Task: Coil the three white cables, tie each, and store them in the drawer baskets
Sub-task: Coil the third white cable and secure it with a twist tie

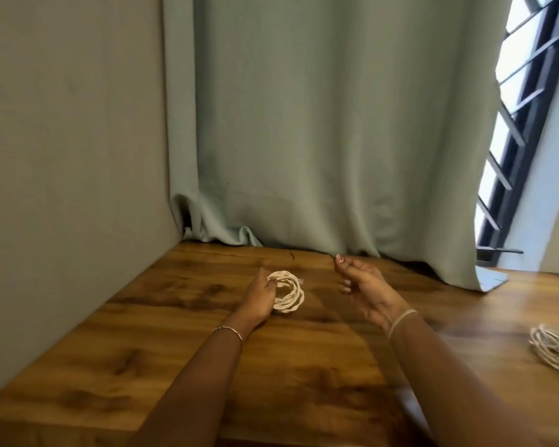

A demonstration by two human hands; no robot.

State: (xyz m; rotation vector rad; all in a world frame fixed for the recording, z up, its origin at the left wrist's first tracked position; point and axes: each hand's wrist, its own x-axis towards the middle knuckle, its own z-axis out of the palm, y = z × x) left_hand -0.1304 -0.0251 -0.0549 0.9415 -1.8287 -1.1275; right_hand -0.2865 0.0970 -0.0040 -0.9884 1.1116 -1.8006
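Wood-grain tabletop (304,366) stretched under both forearms. On it the left hand (259,296) curled its fingers round a white braided cable wound into a small coil (289,293), which rested on the wood. The right hand (363,285) hovered just beside, palm turned inward, fingers loosely bent; whether thumb and forefinger pinched anything could not be told. Two coils showed: the second white coiled cable (554,351) lay well apart at the right edge. A grey-green curtain (336,140) hung behind.
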